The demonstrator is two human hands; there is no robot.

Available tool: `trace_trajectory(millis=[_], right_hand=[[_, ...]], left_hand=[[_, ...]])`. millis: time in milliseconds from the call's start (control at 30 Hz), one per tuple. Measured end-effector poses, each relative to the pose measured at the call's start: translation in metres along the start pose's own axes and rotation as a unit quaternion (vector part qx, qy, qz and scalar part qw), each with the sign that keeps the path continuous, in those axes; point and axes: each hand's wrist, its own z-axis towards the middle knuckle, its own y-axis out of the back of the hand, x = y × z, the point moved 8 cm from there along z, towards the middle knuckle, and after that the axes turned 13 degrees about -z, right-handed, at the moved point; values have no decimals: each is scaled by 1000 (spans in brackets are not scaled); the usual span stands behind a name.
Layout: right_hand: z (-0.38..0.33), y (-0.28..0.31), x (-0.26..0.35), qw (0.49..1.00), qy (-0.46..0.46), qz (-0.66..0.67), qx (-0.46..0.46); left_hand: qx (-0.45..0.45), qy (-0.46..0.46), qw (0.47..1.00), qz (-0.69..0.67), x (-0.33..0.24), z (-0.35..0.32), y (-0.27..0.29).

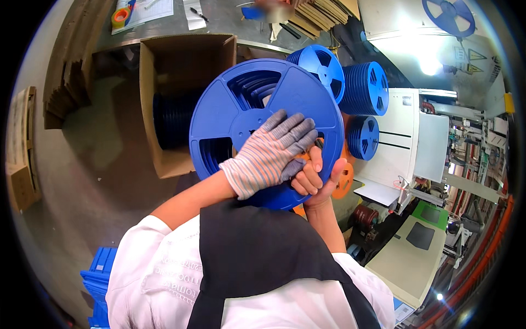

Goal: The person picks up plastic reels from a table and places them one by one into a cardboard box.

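resting the left grip, in a grey-fingered striped knit glove, open and flat against a large round blue plastic reel at centre; clasping its rim at four o'clock with the bare right grip, seemingly closed. best to spread pressure evenly, support the weight at the rim, and allow clearance from the open brown cardboard box at ten o'clock.

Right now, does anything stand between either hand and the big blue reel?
Nothing visible blocks them; only the striped glove lies between the left hand and the blue reel. The bare right hand is at the reel's lower right; its exact contact is unclear.
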Motion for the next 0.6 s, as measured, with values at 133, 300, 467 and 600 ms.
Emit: trace_trajectory(millis=[133, 300, 467, 600], right_hand=[[6, 3, 6, 1000, 8, 3, -25], [16, 29, 26, 994, 46, 67, -68], [28, 27, 37, 991, 57, 95, -71], [37, 31, 38, 989, 26, 0, -145]], left_hand=[[-10, 156, 985, 68, 78, -25, 23], [74, 129, 986, 73, 112, -119, 29], [112, 61, 992, 8, 54, -116, 20], [104, 89, 989, 47, 63, -122, 17]])
